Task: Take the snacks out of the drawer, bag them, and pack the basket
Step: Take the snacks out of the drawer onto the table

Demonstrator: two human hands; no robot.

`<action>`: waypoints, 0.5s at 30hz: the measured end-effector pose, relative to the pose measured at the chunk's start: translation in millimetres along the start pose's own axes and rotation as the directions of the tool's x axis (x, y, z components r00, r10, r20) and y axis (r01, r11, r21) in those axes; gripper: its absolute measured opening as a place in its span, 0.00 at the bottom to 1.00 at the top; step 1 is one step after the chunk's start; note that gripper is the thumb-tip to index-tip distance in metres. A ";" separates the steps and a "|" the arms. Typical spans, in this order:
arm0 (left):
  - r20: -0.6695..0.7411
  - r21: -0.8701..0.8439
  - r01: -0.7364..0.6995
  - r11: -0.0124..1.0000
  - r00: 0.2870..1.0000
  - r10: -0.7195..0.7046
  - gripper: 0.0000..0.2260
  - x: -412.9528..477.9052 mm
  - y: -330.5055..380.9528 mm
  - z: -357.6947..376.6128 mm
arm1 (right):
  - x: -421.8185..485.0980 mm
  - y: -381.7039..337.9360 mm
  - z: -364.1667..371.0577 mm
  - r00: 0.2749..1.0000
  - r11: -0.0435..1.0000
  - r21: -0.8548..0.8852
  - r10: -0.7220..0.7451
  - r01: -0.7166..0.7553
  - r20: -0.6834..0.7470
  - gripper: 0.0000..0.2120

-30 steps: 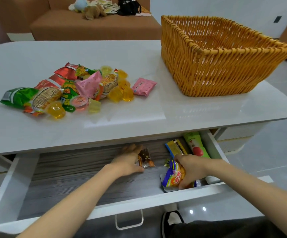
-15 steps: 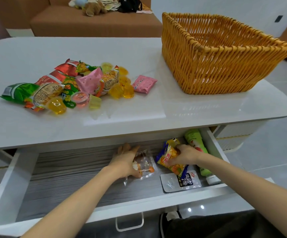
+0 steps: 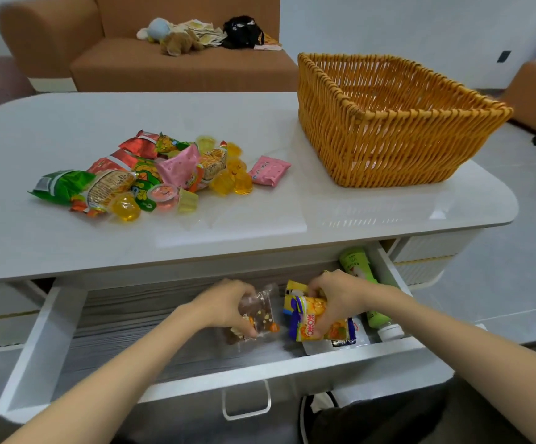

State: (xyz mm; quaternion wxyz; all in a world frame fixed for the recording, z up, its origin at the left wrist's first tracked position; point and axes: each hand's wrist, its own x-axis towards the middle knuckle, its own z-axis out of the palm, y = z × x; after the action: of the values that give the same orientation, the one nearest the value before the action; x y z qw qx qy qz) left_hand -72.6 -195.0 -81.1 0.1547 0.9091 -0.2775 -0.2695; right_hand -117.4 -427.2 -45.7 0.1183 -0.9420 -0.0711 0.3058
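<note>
Snacks [image 3: 164,174] littered the white table [image 3: 67,123] by a sofa [image 3: 164,68]; left hand [image 3: 225,304] gripped a clear packet [image 3: 261,312], right hand [image 3: 340,293] a yellow packet [image 3: 310,325].

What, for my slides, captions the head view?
Left hand grips a clear snack bag, right hand an orange packet, inside the open drawer.

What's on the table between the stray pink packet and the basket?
Nothing. The head view shows bare white tabletop between the stray pink packet and the basket.
</note>
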 end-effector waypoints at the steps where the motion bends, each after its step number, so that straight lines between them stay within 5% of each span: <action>1: 0.027 -0.005 -0.017 1.000 0.999 0.017 0.26 -6.7 1.9 -11.1 | -8.4 -6.9 -7.8 0.999 0.999 -0.023 -0.031 0.031 0.016 0.25; 6: 0.069 -0.101 -0.050 0.994 0.996 0.057 0.18 -49.3 12.6 -69.7 | -43.8 -36.0 -54.3 0.985 0.972 0.161 -0.174 0.171 0.007 0.24; 9: -0.078 -0.257 0.001 0.966 0.997 -0.022 0.21 -73.5 9.6 -102.4 | -50.4 -49.0 -80.6 0.970 0.884 0.405 -0.184 0.233 -0.158 0.24; 11: -0.223 -0.419 0.037 0.907 0.964 -0.143 0.29 -82.3 5.4 -117.8 | -41.7 -53.9 -92.3 0.960 0.758 0.606 -0.097 0.242 -0.261 0.24; 15: -0.379 -0.648 -0.016 0.761 0.874 -0.304 0.27 -74.7 6.6 -126.9 | -9.3 -65.9 -104.2 0.865 0.580 0.764 0.190 0.284 -0.465 0.24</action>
State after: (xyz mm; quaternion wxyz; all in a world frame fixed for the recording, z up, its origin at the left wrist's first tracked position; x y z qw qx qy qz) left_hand -54.7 -139.6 54.4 0.4908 0.8593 -0.0521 -0.1338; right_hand -67.1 -384.4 58.9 0.5586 -0.8239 0.0840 0.0457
